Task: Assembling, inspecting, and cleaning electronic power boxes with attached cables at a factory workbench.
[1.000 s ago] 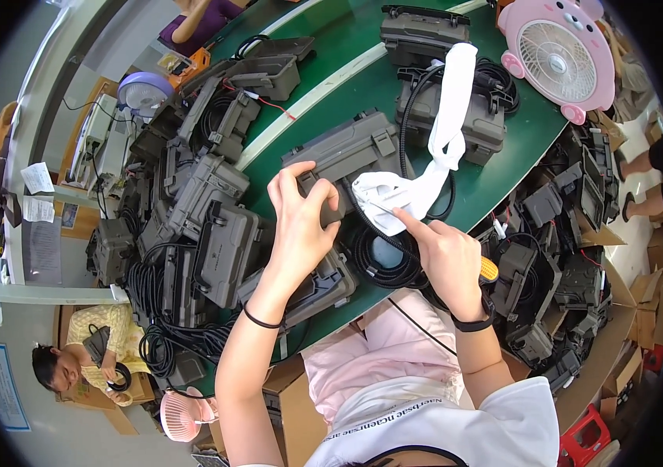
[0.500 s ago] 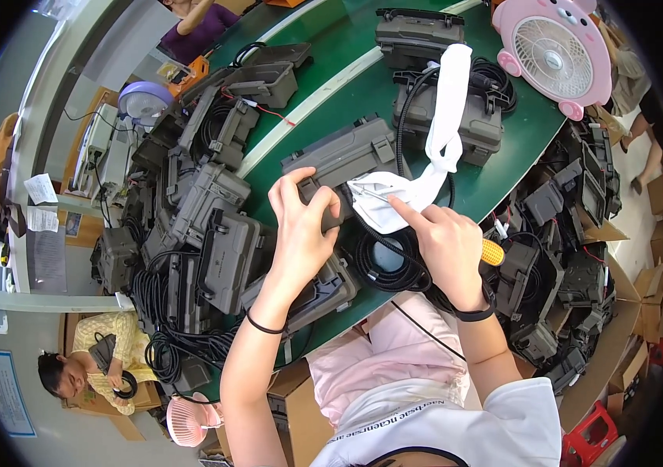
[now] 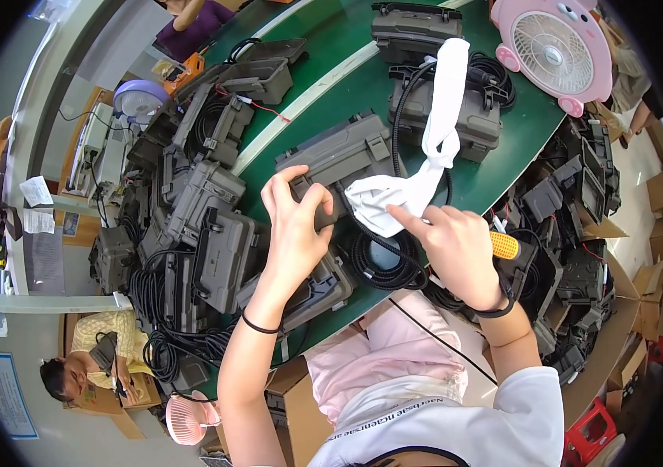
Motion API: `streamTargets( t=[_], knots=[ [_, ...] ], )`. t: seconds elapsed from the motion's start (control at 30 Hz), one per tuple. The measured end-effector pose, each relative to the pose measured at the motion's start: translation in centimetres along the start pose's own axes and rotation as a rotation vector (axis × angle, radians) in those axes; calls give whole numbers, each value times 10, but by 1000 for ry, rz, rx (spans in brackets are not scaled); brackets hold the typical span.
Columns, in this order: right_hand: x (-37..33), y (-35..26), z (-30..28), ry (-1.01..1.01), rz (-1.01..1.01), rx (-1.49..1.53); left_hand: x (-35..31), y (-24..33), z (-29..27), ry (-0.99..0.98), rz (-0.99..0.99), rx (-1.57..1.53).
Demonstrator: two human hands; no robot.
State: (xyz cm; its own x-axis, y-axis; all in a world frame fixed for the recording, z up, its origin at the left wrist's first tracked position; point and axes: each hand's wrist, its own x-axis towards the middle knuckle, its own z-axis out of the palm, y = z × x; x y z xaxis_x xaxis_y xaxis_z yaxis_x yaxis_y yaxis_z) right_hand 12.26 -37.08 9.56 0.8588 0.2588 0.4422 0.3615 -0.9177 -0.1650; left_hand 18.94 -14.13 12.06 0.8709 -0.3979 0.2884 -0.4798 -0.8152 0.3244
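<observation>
A dark grey plastic case (image 3: 343,148) with latches lies on the green table in front of me. My left hand (image 3: 296,222) is curled over its near left corner, thumb and fingers gripping it. A white cloth (image 3: 386,198), bunched at the near end and twisted into a long strip, lies across the case's right side and a black ribbed cable. My right hand (image 3: 456,253) touches the cloth with its index finger stretched out. The yellow handle (image 3: 505,246) of a tool sticks out from under that hand; its working end is hidden. A coil of black cable (image 3: 384,265) lies between my hands.
More grey cases (image 3: 226,249) and cables crowd the left. Two cases stand behind the cloth, one a grey case (image 3: 417,31). A pink fan (image 3: 553,54) is at the far right. A carton (image 3: 612,311) full of cases stands right. A person (image 3: 105,350) sits at the left.
My right hand has shifted slightly right and nearer to me, and the yellow handle has moved with it. The left hand keeps its place on the case.
</observation>
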Motion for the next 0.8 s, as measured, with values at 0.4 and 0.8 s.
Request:
streamTargets(
  t=[0.4,0.8],
  knots=[
    [-62,29,28,56,484,770,-5,-15,4,-66,-136,-108],
    [-21,19,60,328,446,559,-7,-17,3,-50,-197,-79]
  ],
)
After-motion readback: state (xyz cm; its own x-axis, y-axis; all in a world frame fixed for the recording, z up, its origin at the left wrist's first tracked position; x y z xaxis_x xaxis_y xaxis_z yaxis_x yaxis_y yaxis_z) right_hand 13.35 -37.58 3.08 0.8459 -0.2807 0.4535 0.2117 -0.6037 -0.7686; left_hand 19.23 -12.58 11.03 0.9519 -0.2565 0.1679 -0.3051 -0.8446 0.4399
